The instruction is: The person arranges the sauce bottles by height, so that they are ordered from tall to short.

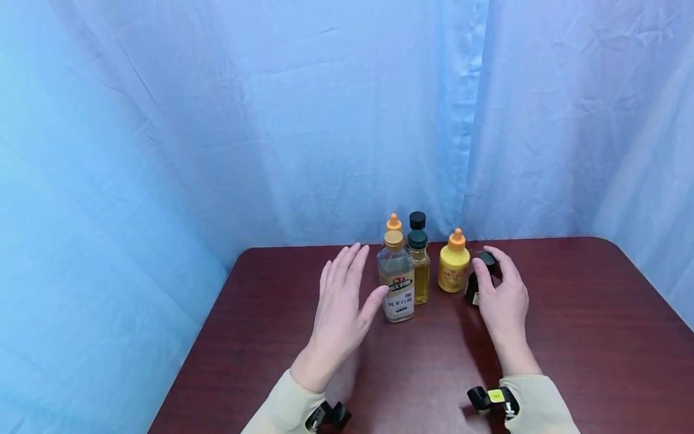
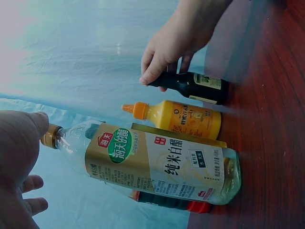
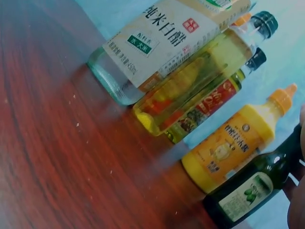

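Note:
My right hand [image 1: 505, 301] pinches the neck of a small dark green olive oil bottle [image 3: 248, 193] between thumb and fingers. That bottle stands upright at the right end of the group, with olives on its label. Right beside it is a yellow squeeze bottle [image 1: 454, 270] with an orange nozzle cap. My left hand [image 1: 340, 307] is raised with straight fingers, its thumb spread toward a clear white vinegar bottle [image 2: 162, 162] with a gold cap. In the head view the thumb tip overlaps that bottle's label. Nothing is held in the left hand.
Close behind the vinegar stands a bottle of golden oil [image 3: 190, 78] with a dark green cap. Further back are a black-capped bottle [image 1: 417, 220] and another orange nozzle cap [image 1: 394, 223], both partly hidden. The dark red table [image 1: 260, 337] ends at a blue curtain [image 1: 325, 150].

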Demonstrator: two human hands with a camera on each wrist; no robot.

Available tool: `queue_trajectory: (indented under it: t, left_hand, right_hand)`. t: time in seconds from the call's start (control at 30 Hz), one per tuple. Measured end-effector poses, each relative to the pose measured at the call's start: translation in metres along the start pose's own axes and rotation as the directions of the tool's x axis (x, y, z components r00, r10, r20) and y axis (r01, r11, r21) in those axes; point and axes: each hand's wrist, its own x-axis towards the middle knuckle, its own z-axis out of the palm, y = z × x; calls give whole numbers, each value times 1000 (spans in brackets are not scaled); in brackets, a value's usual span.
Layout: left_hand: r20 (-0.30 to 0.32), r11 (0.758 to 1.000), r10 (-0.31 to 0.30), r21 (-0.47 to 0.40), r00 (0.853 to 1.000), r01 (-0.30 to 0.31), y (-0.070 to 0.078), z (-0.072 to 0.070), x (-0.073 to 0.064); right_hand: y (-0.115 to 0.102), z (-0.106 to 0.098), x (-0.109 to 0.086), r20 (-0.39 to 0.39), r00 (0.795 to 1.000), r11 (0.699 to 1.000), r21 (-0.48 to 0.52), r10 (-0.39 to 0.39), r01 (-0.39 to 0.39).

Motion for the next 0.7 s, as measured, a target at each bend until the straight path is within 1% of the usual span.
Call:
queue_trajectory:
  t: [0.2, 0.3, 0.4, 0.57, 0.7]
  left_hand:
    - [-13, 999, 6, -36, 1000, -6, 2, 3, 5]
    - [-32, 998, 3, -59, 999, -5, 4, 6, 10]
    - [-57, 996, -7, -92, 998, 2, 7, 9, 19]
    - [-83, 988, -53, -147, 995, 40, 14, 15, 34]
    - [-95, 980, -96, -181, 991, 78, 20, 19, 42]
  right_hand:
    - [11, 0, -2, 5, 999, 991, 131, 35, -35]
    - [13, -1, -2, 6, 999, 986, 161, 32, -33]
    - [12, -3, -2, 6, 1000, 985, 169, 30, -31]
    - [13, -2, -3, 22, 999, 986, 157, 45, -48]
    - [11, -1, -4, 33, 998, 987, 152, 51, -56]
